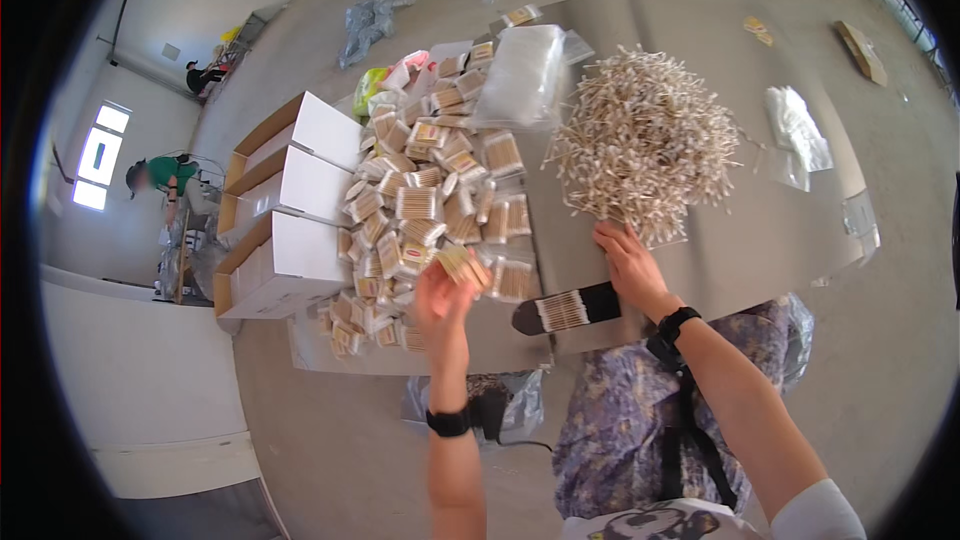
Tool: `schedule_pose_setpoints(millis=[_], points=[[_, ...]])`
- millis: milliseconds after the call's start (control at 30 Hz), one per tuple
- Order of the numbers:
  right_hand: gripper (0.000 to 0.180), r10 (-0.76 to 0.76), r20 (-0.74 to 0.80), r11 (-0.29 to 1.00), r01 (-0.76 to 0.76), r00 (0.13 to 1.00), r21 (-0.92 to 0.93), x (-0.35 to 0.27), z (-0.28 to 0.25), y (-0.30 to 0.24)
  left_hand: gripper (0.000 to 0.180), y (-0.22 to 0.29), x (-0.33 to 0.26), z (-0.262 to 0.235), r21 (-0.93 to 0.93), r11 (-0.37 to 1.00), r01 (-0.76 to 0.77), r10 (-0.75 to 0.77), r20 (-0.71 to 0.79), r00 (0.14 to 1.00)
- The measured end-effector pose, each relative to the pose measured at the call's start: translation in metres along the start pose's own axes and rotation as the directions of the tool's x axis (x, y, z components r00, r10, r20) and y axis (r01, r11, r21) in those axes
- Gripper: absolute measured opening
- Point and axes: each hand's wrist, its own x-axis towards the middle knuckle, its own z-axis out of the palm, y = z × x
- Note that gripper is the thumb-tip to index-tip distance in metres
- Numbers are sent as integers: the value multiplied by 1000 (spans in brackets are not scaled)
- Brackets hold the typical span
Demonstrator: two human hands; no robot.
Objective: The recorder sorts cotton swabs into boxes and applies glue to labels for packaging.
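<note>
My left hand [446, 298] is closed on a small flat pack of cotton swabs [463, 268], blurred by motion, raised over a heap of similar packs [415, 202]. My right hand [632, 265] lies with its fingers stretched out at the near edge of a big loose pile of cotton swabs [650, 140]. Its underside is hidden, so I cannot tell whether it touches single swabs. Below that hand a black rounded strip [602, 302] lies on the table, its right end partly covered by the hand. A neat row of swabs [562, 311] rests across the strip.
White cardboard boxes [318, 185] stand along the left edge. A stack of clear plastic bags [520, 77] lies between the packs and the pile. More clear bags [798, 132] are on the right of the grey table [740, 240]. A person in green [172, 178] bends at the far left.
</note>
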Motion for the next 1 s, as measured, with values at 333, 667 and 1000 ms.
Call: schedule_pose_setpoints(millis=[333, 667, 1000], points=[[46, 198, 629, -127, -617, 751, 777, -140, -117, -133, 51, 24, -162, 79, 613, 786, -86, -219, 406, 887], [44, 3, 580, -421, -525, 815, 740, -184, -145, -152, 49, 67, -206, 85, 567, 718, -404, 23, 561, 828], [41, 20, 601, -379, -550, 799, 744, -203, -143, -168, 28, 68, -230, 71, 513, 716, -473, 97, 598, 795]])
